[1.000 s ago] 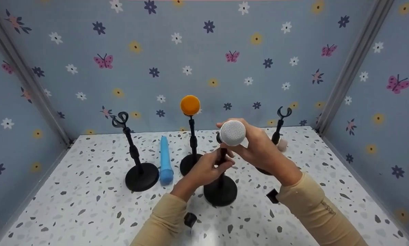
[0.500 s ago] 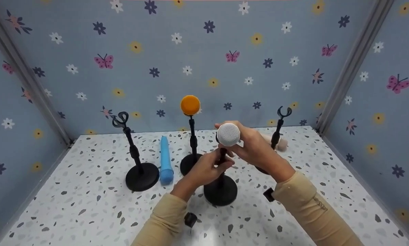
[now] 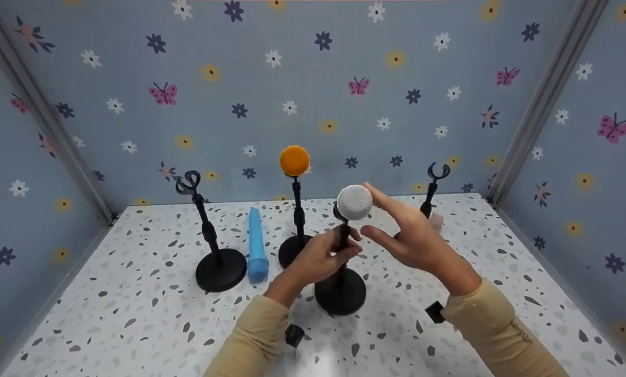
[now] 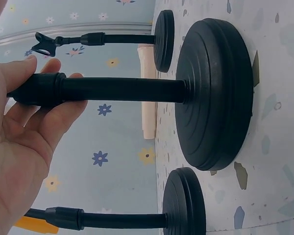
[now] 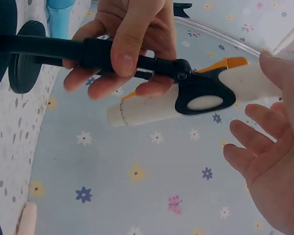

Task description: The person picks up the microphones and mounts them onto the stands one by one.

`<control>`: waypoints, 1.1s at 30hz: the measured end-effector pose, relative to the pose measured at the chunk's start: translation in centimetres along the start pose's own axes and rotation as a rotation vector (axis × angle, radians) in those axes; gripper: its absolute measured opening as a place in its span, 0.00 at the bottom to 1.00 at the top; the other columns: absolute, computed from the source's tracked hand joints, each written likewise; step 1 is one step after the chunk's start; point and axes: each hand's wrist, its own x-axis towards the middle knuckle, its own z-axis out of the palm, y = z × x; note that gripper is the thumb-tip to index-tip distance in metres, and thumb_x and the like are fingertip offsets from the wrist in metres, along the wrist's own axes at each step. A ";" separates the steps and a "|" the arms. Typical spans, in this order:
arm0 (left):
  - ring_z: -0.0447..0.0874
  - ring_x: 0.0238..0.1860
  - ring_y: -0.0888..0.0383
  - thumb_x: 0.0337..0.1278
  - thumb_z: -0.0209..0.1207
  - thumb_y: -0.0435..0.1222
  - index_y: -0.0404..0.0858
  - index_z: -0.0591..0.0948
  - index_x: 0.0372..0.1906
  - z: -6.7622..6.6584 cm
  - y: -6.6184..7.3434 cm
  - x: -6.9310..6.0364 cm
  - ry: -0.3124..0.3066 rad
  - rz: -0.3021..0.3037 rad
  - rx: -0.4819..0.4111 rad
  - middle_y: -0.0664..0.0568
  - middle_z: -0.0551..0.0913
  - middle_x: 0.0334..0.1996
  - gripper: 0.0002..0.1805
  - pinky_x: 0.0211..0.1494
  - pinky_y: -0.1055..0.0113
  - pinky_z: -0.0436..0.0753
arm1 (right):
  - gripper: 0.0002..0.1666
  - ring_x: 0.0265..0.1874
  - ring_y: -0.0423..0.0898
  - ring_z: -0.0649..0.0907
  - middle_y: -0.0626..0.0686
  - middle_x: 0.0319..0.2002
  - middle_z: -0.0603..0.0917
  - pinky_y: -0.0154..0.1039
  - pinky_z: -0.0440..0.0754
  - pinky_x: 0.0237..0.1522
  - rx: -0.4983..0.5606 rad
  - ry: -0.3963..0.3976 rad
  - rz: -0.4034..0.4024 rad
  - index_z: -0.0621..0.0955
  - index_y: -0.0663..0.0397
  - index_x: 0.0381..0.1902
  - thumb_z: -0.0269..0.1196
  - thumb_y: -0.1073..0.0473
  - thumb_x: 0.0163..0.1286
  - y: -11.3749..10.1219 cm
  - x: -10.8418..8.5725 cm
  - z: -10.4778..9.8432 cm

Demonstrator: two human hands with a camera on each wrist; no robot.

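In the head view, a white microphone [image 3: 355,202] with a mesh head sits in the clip of a black desk stand [image 3: 340,293]. My left hand [image 3: 313,259] grips the stand's pole below that clip; the left wrist view shows fingers and thumb round the black collar [image 4: 39,89]. Beside the microphone's head is my right hand [image 3: 417,241], its fingers spread and holding nothing. From the right wrist, the microphone's white body [image 5: 152,108] passes through the clip's ring [image 5: 206,95], and the right hand [image 5: 279,152] is close to its head end, with contact hard to tell.
Behind stands another stand bearing an orange microphone [image 3: 294,161]. A stand with a bare clip [image 3: 188,182] is at left, beside a lying blue microphone [image 3: 257,246]. Another bare clip [image 3: 438,171] rises at right, near a pale microphone [image 3: 436,221]. Patterned walls [image 3: 313,104] enclose the table.
My right hand has let go of the white microphone and moved right, its fingers opening. The left hand keeps its grip on the pole. The microphone stays in the clip.
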 end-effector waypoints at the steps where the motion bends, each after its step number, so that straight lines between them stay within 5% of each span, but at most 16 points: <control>1: 0.87 0.44 0.58 0.71 0.61 0.33 0.37 0.79 0.51 0.0 0.0 0.0 -0.001 -0.002 -0.003 0.49 0.87 0.42 0.09 0.49 0.64 0.84 | 0.44 0.69 0.48 0.73 0.51 0.72 0.72 0.49 0.72 0.67 -0.005 0.002 0.015 0.61 0.53 0.79 0.68 0.61 0.70 0.3 -0.6 -0.1; 4: 0.87 0.45 0.60 0.70 0.61 0.32 0.37 0.79 0.51 0.1 -0.1 -0.1 0.001 -0.004 0.001 0.49 0.88 0.42 0.09 0.50 0.65 0.84 | 0.42 0.69 0.44 0.73 0.51 0.72 0.71 0.50 0.72 0.67 -0.016 -0.023 0.090 0.62 0.52 0.79 0.66 0.62 0.72 1.2 -2.5 -0.3; 7: 0.87 0.45 0.60 0.70 0.61 0.32 0.37 0.79 0.51 0.1 -0.2 -0.1 0.001 0.007 0.016 0.48 0.87 0.42 0.09 0.50 0.65 0.84 | 0.40 0.53 0.43 0.83 0.53 0.62 0.81 0.50 0.77 0.60 -0.005 -0.115 0.221 0.59 0.50 0.80 0.62 0.57 0.76 2.1 -4.5 0.0; 11: 0.87 0.45 0.59 0.70 0.61 0.33 0.36 0.79 0.51 0.0 -0.2 -0.1 0.004 0.018 0.031 0.48 0.87 0.42 0.09 0.50 0.65 0.84 | 0.45 0.62 0.51 0.78 0.57 0.69 0.74 0.55 0.69 0.68 -0.026 -0.345 0.392 0.52 0.48 0.82 0.56 0.40 0.78 3.1 -6.8 1.5; 13: 0.87 0.45 0.58 0.71 0.61 0.33 0.36 0.79 0.52 0.0 -0.2 -0.1 0.006 0.021 0.037 0.48 0.88 0.43 0.10 0.51 0.65 0.84 | 0.48 0.77 0.56 0.58 0.55 0.80 0.55 0.58 0.54 0.75 -0.034 -0.466 0.423 0.50 0.48 0.82 0.53 0.33 0.77 3.5 -7.5 2.6; 15: 0.87 0.45 0.57 0.71 0.61 0.34 0.36 0.79 0.52 0.0 -0.2 -0.1 0.009 0.017 0.030 0.48 0.87 0.43 0.10 0.51 0.65 0.84 | 0.50 0.79 0.56 0.50 0.54 0.81 0.50 0.60 0.48 0.76 -0.030 -0.567 0.429 0.50 0.49 0.82 0.50 0.30 0.76 3.7 -8.1 3.8; 20: 0.86 0.47 0.59 0.71 0.61 0.33 0.37 0.79 0.53 0.2 0.0 0.0 0.003 -0.021 0.021 0.49 0.86 0.43 0.10 0.52 0.65 0.84 | 0.52 0.79 0.56 0.49 0.54 0.80 0.50 0.61 0.46 0.76 -0.057 -0.718 0.398 0.52 0.51 0.82 0.46 0.25 0.74 3.8 -8.5 6.6; 33: 0.86 0.47 0.58 0.71 0.61 0.35 0.39 0.79 0.52 0.1 0.3 -0.2 0.005 -0.061 -0.010 0.50 0.86 0.43 0.10 0.54 0.63 0.83 | 0.60 0.78 0.52 0.55 0.60 0.78 0.55 0.59 0.46 0.76 -0.159 -0.841 0.370 0.61 0.57 0.79 0.48 0.18 0.66 4.8 -6.7 11.1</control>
